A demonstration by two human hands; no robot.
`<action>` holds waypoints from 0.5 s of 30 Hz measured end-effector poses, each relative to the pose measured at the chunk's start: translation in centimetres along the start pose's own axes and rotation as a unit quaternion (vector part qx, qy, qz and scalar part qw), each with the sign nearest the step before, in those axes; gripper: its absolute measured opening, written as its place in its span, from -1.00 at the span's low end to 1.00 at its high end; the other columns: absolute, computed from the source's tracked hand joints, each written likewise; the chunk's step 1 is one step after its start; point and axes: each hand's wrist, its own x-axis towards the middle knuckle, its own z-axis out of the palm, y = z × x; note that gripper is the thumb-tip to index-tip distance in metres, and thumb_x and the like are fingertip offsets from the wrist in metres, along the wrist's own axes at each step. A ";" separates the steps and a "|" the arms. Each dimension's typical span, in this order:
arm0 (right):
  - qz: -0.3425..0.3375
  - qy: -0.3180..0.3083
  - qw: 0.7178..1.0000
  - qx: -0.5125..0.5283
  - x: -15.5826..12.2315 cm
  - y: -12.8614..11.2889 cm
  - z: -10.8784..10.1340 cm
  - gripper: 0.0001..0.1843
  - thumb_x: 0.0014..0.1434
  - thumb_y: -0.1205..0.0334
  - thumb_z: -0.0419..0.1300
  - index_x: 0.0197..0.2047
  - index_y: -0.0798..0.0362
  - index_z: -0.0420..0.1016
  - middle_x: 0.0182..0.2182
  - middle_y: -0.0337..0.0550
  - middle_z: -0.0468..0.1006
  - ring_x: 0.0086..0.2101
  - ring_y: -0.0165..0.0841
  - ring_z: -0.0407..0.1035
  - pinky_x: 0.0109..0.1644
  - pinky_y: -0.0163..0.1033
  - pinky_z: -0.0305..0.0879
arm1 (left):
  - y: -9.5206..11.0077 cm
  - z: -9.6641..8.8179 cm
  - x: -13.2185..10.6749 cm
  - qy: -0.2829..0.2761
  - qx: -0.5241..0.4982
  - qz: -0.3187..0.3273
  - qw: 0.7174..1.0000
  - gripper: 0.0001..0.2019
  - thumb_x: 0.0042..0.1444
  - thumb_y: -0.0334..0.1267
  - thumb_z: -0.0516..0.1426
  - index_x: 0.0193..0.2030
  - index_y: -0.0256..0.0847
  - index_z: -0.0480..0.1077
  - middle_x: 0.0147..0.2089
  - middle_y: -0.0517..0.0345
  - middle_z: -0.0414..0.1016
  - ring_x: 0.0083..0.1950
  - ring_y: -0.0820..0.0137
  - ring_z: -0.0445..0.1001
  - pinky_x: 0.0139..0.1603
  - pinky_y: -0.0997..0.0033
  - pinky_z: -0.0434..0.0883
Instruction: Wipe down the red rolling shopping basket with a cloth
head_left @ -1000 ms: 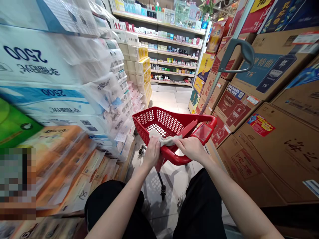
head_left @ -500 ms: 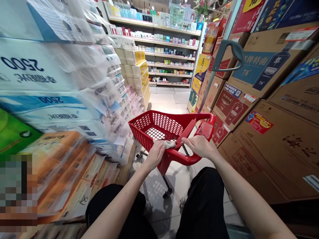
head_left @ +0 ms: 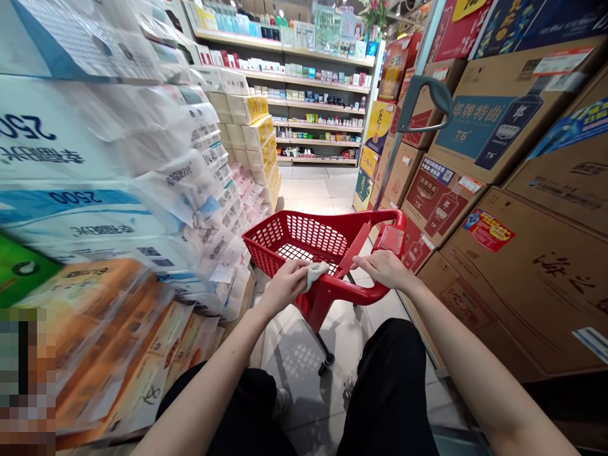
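A red plastic shopping basket on wheels [head_left: 270, 244] stands on the tiled aisle floor right in front of my knees. My left hand [head_left: 284, 286] is closed on a small whitish cloth [head_left: 315, 271] and presses it against the basket's near rim. My right hand [head_left: 386, 268] rests on the red rim at the near right corner, fingers curled over it, beside the basket's clear-windowed handle piece [head_left: 393, 240]. A grey pull handle [head_left: 430, 101] on a long bar rises from the basket to the upper right. The basket looks empty inside.
Stacked packs of tissue paper [head_left: 118, 190] wall the aisle on the left. Large brown cardboard cartons [head_left: 532, 253] are piled on the right. Shelves of small goods [head_left: 313, 95] close the aisle at the far end, with tiled floor [head_left: 313, 187] between.
The left hand has slid the cloth along the near rim and bunched it up. The right hand let go of the cloth and took hold of the rim. The basket shifted slightly left.
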 end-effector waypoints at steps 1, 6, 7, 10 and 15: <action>0.000 0.001 1.000 0.001 0.0 0.0 0.0 -0.38 0.37 -0.05 -0.28 -0.18 -0.04 0.59 -0.36 -0.17 0.61 -0.25 -0.33 0.47 -0.17 -0.33 0.17 | -0.1 -0.3 0.6 -0.023 0.008 0.008 1.000 -0.66 0.16 -0.22 0.02 0.07 -0.08 0.38 0.06 0.01 0.37 0.09 0.28 0.34 0.14 0.24 0.30; 0.004 0.008 1.000 -0.001 0.0 0.1 0.2 -0.34 0.36 -0.08 -0.29 -0.24 -0.01 0.60 -0.39 -0.18 0.61 -0.26 -0.35 0.46 -0.20 -0.36 0.15 | -1.5 -0.8 2.4 -0.130 0.001 0.023 0.991 -0.67 0.14 -0.20 0.03 0.05 -0.12 0.34 -0.04 0.06 0.40 -0.05 0.33 0.38 0.00 0.36 0.33; -0.001 0.010 1.000 -0.003 0.0 0.2 0.2 -0.34 0.36 -0.08 -0.29 -0.23 -0.01 0.60 -0.40 -0.18 0.60 -0.27 -0.35 0.46 -0.21 -0.36 0.15 | -1.7 -0.6 2.5 -0.137 0.004 0.026 0.990 -0.68 0.16 -0.18 0.01 0.04 -0.13 0.34 -0.07 0.05 0.39 -0.07 0.34 0.37 -0.02 0.36 0.33; -0.024 0.010 1.000 -0.013 0.3 1.0 0.2 -0.33 0.37 -0.07 -0.30 -0.20 0.04 0.59 -0.42 -0.15 0.59 -0.30 -0.35 0.45 -0.22 -0.36 0.13 | -1.4 0.3 2.5 -0.129 0.037 0.043 0.990 -0.70 0.23 -0.16 -0.05 0.02 -0.18 0.33 -0.12 0.03 0.37 -0.11 0.35 0.34 -0.06 0.36 0.31; -0.027 -0.004 0.997 -0.073 0.6 2.3 -0.3 -0.35 0.36 -0.09 -0.27 -0.21 0.10 0.56 -0.39 -0.08 0.59 -0.31 -0.34 0.46 -0.22 -0.34 0.13 | -0.1 2.3 2.9 -0.106 0.145 0.044 0.983 -0.77 0.23 -0.21 -0.05 -0.07 -0.22 0.32 -0.14 0.02 0.34 -0.11 0.31 0.30 -0.02 0.25 0.28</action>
